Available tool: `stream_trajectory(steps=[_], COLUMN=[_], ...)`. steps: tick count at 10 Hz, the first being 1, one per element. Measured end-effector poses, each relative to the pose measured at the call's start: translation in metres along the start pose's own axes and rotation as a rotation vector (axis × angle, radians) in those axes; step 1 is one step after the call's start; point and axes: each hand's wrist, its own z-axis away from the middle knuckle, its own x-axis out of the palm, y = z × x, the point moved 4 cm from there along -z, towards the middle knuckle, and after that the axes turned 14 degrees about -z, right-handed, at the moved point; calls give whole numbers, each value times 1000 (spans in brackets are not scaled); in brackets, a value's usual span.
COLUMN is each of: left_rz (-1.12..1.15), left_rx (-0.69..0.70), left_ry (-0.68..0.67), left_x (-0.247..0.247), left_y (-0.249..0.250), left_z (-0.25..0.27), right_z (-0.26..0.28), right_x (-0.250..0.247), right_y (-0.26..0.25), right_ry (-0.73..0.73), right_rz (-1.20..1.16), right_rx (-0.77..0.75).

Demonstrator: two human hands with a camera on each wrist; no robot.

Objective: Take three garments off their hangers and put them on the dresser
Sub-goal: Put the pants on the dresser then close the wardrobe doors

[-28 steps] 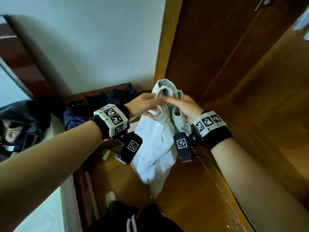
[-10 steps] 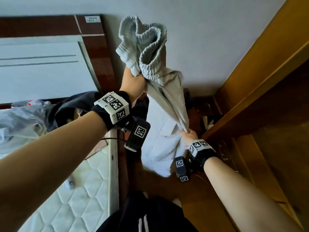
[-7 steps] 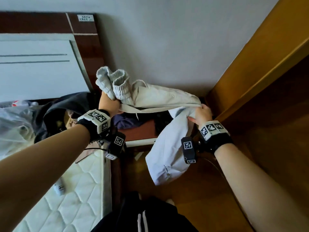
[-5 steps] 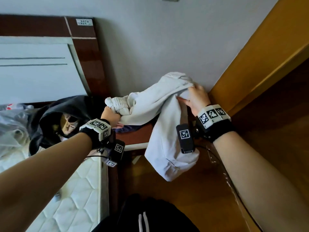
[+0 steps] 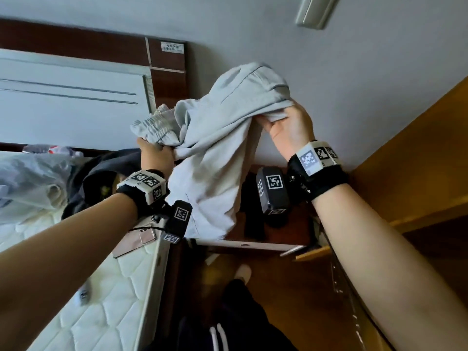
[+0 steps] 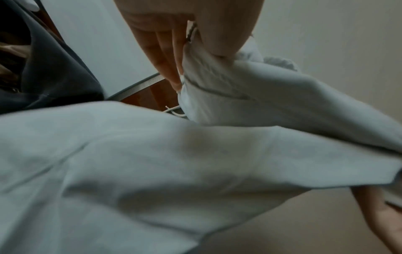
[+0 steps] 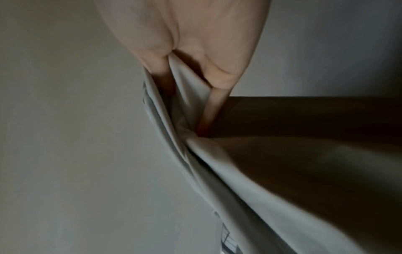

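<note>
Both hands hold up a pale grey garment (image 5: 217, 153) with ribbed cuffs above the dark wooden dresser (image 5: 255, 243). My left hand (image 5: 154, 153) grips the ribbed end at the left. My right hand (image 5: 286, 125) pinches a fold of the cloth higher up at the right. The lower part of the garment hangs down onto the dresser top. The left wrist view shows my left hand (image 6: 191, 56) clamping the garment (image 6: 195, 154). The right wrist view shows my right hand (image 7: 187, 96) with the garment (image 7: 250, 180) between thumb and fingers. A dark garment (image 5: 253, 211) lies on the dresser.
A bed with a white mattress (image 5: 101, 300) stands at the left, with dark clothing (image 5: 101, 178), a plastic bag (image 5: 27, 181) and a phone (image 5: 134, 240) on it. A wooden wardrobe (image 5: 410, 173) is at the right. The wall (image 5: 278, 41) is behind the dresser.
My left hand came down from high up with the ribbed end. My right hand rose from the garment's lower part to above the dresser, lifting the cloth.
</note>
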Motion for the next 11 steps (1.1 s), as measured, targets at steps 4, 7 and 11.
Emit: stream_trajectory(steps=[4, 7, 11], left_rz=[-112, -446, -729], left_rx=[-231, -419, -291], left_ry=[-173, -523, -628], left_x=[155, 238, 222], left_y=[-32, -94, -74], left_z=[-17, -10, -11], right_z=[-117, -109, -79], right_x=[-237, -357, -344], right_y=[2, 37, 30], right_ry=[419, 758, 829], right_rz=[692, 980, 1047], right_rx=[156, 486, 524])
